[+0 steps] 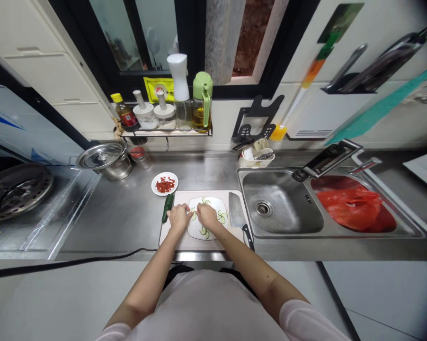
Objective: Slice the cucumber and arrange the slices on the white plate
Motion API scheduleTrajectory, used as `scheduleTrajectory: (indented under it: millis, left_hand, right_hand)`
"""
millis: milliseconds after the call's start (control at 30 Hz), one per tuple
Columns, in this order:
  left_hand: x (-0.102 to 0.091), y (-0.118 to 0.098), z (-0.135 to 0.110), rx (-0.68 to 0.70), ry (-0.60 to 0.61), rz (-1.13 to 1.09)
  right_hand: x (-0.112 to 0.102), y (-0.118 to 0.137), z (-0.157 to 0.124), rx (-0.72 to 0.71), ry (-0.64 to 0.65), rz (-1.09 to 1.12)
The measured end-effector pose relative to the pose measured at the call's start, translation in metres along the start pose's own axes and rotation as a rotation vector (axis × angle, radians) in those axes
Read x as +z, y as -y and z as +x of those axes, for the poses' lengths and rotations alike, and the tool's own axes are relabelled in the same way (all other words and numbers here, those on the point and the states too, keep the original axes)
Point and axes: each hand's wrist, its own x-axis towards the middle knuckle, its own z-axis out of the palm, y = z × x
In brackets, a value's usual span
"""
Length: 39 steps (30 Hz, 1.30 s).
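A white square plate point(217, 204) lies on a pale cutting board point(185, 242) at the counter's front edge. Thin cucumber slices point(222, 217) are set around the plate's rim. My left hand point(179, 216) and my right hand point(207, 214) meet over the plate's left part, fingers curled and pinched on a cucumber slice between them. A dark green piece of cucumber point(167, 207) lies along the board's left edge, just left of my left hand. A cleaver point(237, 214) rests on the board's right side, blade away from me.
A small white dish of chopped red chilli point(164, 184) sits behind the board. A steel double sink point(283, 204) lies to the right, with a red bag point(351, 204) in its right basin. A lidded steel pot point(105, 159), a condiment shelf point(165, 113) and a black cable point(75, 262) are left.
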Motion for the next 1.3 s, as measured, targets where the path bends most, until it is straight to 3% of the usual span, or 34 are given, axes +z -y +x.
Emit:
scheduleTrajectory:
  millis: [700,1000,1300]
  left_hand:
    - [0.002,0.002,0.002,-0.023,-0.009,0.032]
    - [-0.003,-0.005,0.000,-0.023,-0.016,0.035]
    - [-0.004,-0.005,-0.001,-0.011,-0.009,0.034]
  right_hand:
    - [-0.004,-0.005,-0.003,0.037,-0.025,-0.019]
    - [-0.011,-0.022,-0.016,0.069,-0.171,0.133]
    - [-0.013,-0.039,-0.027,0.108,-0.208,0.234]
